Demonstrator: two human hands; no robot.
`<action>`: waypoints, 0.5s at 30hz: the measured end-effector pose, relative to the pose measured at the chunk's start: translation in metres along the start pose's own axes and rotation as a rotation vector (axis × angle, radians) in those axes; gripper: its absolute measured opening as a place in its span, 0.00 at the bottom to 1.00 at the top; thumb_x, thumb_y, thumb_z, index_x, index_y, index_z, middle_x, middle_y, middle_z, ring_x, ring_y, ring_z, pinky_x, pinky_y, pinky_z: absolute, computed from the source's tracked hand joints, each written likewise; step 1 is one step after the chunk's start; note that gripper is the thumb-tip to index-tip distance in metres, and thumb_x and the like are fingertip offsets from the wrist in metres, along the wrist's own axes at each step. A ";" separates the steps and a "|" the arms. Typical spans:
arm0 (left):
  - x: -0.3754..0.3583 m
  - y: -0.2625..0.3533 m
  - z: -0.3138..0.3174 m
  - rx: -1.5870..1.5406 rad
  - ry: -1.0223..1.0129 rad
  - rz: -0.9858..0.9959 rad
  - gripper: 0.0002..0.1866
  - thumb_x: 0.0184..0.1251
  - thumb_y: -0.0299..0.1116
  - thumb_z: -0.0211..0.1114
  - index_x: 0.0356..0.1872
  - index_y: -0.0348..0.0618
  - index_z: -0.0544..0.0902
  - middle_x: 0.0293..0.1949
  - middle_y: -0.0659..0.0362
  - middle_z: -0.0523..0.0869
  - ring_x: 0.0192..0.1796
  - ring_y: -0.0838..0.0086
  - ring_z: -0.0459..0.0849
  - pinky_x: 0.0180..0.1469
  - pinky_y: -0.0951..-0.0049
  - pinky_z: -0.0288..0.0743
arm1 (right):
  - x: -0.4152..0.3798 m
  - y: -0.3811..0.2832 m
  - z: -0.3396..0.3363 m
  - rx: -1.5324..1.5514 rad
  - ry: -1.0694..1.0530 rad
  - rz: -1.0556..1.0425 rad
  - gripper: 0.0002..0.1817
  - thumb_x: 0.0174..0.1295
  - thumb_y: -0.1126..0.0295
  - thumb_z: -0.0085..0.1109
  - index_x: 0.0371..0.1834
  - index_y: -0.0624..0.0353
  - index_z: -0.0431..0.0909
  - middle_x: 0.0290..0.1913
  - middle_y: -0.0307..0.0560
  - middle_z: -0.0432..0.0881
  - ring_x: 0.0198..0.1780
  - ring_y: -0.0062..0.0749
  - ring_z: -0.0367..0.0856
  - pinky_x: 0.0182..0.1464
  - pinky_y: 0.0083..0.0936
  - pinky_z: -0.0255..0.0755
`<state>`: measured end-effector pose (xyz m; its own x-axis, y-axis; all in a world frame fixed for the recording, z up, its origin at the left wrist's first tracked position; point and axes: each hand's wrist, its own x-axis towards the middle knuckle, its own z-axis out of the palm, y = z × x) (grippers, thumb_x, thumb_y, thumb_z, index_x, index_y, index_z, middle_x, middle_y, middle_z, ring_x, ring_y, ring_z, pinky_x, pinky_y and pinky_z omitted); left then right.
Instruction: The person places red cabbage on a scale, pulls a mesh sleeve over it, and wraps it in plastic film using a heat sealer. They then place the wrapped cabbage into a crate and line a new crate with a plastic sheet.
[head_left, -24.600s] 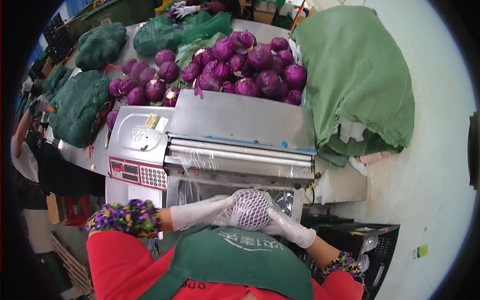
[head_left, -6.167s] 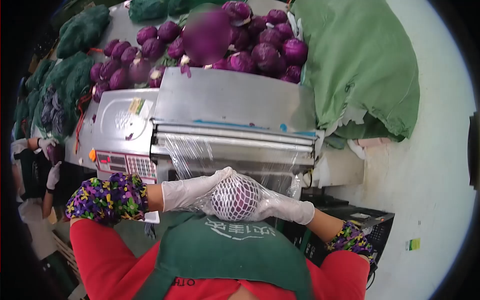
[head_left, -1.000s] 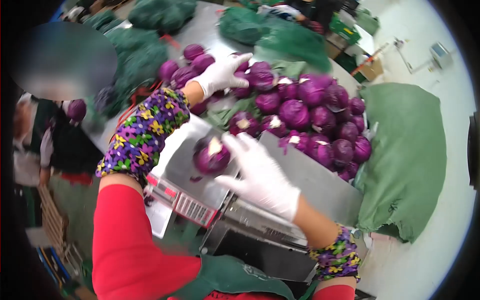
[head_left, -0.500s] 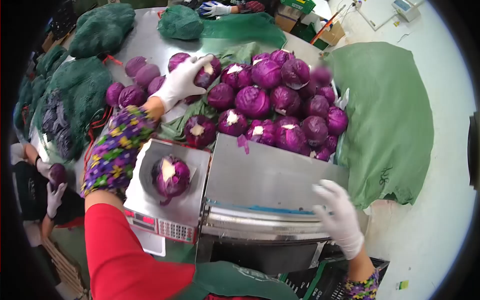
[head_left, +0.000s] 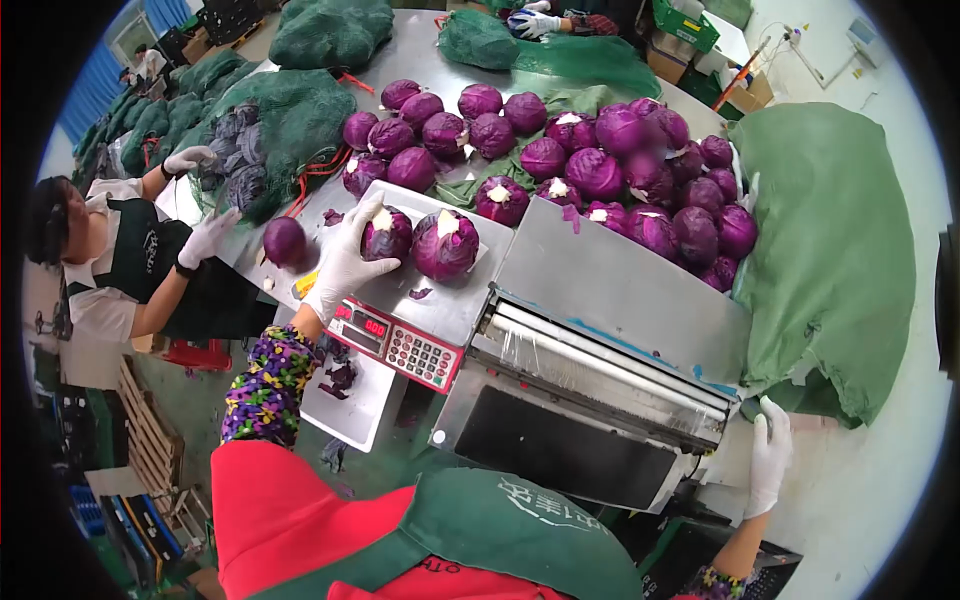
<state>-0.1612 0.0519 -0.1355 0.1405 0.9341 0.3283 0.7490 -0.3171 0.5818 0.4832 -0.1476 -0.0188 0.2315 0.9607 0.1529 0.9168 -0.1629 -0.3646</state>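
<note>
My gloved left hand [head_left: 347,262] is closed around a red cabbage [head_left: 388,240] with a pale cut stem, at the left side of the scale's metal pan [head_left: 420,296]. A second red cabbage [head_left: 446,257] sits on the pan right beside it, stem end up. Red digits light the scale's display [head_left: 366,323]. My gloved right hand [head_left: 768,462] is at the right end of the film wrapping machine [head_left: 590,375], its fingers stretched upward and nothing visible in the palm. A small dark piece [head_left: 751,408] shows by its fingertips.
Red cabbages [head_left: 592,174] are heaped behind the machine, and several more [head_left: 420,110] lie behind the scale. Green net sacks [head_left: 290,130] line the left, a large green sack [head_left: 825,250] the right. A co-worker [head_left: 140,250] stands at left near a loose cabbage [head_left: 285,242]. A white tray [head_left: 350,410] is below the scale.
My left hand has come from the cabbages behind the scale to its pan, bringing a second cabbage beside the first. The view has shifted, and my right hand is lower, beyond the machine's right end.
</note>
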 end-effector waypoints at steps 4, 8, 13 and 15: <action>-0.007 0.000 0.000 -0.008 0.097 0.088 0.56 0.41 0.39 0.81 0.74 0.40 0.58 0.71 0.45 0.63 0.76 0.52 0.55 0.76 0.58 0.50 | -0.011 0.052 0.009 0.141 0.045 0.114 0.15 0.67 0.73 0.54 0.54 0.64 0.80 0.55 0.52 0.83 0.57 0.38 0.79 0.63 0.30 0.68; -0.015 -0.018 0.006 -0.410 -0.015 -0.082 0.51 0.51 0.35 0.76 0.75 0.40 0.55 0.72 0.48 0.64 0.72 0.60 0.65 0.74 0.61 0.56 | -0.031 0.102 0.037 0.129 0.208 0.246 0.17 0.63 0.65 0.58 0.51 0.62 0.82 0.50 0.55 0.85 0.53 0.42 0.83 0.58 0.31 0.73; -0.022 -0.030 0.008 -0.071 0.062 -0.044 0.52 0.49 0.28 0.71 0.77 0.43 0.52 0.77 0.49 0.55 0.78 0.61 0.52 0.78 0.62 0.42 | -0.025 0.163 0.069 0.082 0.339 0.523 0.15 0.61 0.59 0.55 0.42 0.54 0.85 0.39 0.57 0.85 0.45 0.54 0.83 0.48 0.41 0.76; -0.027 -0.027 0.011 -0.076 0.089 -0.012 0.54 0.49 0.27 0.71 0.78 0.44 0.49 0.78 0.49 0.51 0.80 0.61 0.47 0.79 0.61 0.38 | -0.010 0.180 0.081 -0.026 0.213 0.624 0.15 0.61 0.59 0.60 0.43 0.57 0.84 0.37 0.56 0.86 0.41 0.46 0.86 0.46 0.35 0.76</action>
<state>-0.1784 0.0367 -0.1682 0.0714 0.9207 0.3837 0.6986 -0.3208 0.6395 0.6193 -0.1682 -0.1602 0.7793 0.6187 0.0996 0.5963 -0.6831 -0.4218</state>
